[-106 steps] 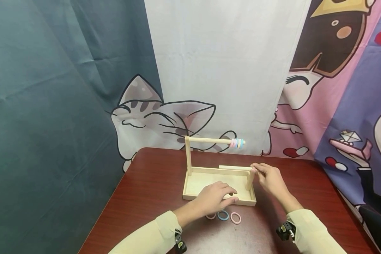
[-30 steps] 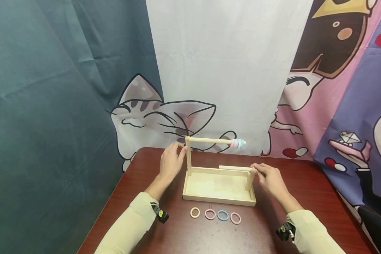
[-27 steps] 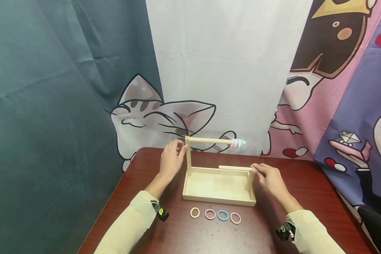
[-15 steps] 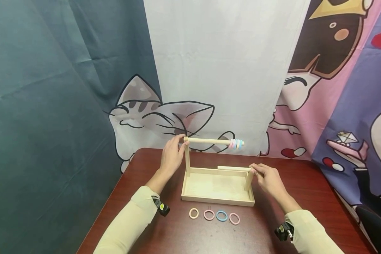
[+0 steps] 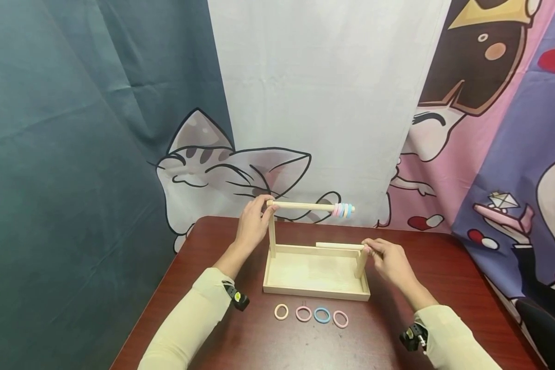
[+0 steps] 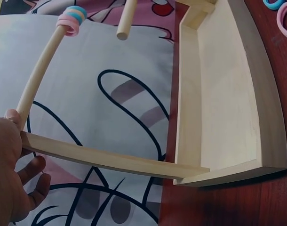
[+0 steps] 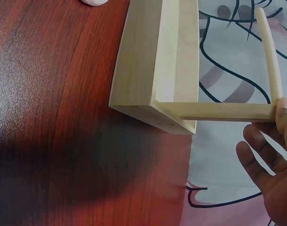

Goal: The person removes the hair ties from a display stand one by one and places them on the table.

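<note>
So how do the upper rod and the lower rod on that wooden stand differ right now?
The upper rod sits on the tall left post and carries pink and blue rings near its free end; the lower rod sits on the short right post, is shorter and bare. The left hand holds the upper rod's post end, the right hand the lower's. Both are pale wood, horizontal.

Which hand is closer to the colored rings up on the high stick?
Probably the left hand: it holds the upper rod at its post end. The rings sit at the rod's far tip, while the right hand pinches the lower rod.
</note>
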{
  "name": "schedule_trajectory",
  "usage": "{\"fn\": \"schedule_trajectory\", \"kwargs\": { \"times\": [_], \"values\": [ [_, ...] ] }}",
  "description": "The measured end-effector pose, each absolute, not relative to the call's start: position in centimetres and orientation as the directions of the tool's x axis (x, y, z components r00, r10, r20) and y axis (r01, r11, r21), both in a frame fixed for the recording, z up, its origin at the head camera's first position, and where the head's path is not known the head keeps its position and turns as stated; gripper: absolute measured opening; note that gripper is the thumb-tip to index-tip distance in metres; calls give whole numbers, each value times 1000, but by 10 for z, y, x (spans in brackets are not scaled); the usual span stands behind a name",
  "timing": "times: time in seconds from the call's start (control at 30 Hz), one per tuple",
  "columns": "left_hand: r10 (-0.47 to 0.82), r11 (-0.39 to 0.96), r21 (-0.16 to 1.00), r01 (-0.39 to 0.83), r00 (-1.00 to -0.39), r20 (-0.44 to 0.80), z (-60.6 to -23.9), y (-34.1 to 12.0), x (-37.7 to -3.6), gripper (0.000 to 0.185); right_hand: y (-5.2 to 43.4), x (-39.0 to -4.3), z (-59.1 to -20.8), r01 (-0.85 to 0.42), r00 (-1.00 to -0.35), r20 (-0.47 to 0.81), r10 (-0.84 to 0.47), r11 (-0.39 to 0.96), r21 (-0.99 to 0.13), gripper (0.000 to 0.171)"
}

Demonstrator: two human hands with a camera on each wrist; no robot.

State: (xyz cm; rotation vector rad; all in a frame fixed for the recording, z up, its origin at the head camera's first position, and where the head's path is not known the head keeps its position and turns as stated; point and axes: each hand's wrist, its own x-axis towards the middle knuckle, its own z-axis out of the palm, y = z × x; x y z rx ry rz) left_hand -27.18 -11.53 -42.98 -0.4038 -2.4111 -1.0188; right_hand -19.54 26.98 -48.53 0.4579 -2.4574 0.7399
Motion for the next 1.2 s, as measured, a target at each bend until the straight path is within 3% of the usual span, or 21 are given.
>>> {"fn": "schedule_trajectory", "kwargs": {
  "times": [0.43, 0.87, 1.2],
  "values": [
    [67, 668, 598, 442, -837, 543, -423, -116, -277, 38, 271, -202, -477, -457, -820, 545, -178, 776, -435, 16],
    [56, 653, 625, 427, -851, 523, -427, -111, -271, 30, 263, -217, -449, -466, -805, 564, -183, 783, -412, 51],
    [56, 661, 619, 425, -850, 524, -426, -117, -272, 33, 250, -232, -432, -463, -834, 522, -179, 741, -486, 65]
  ]
}}
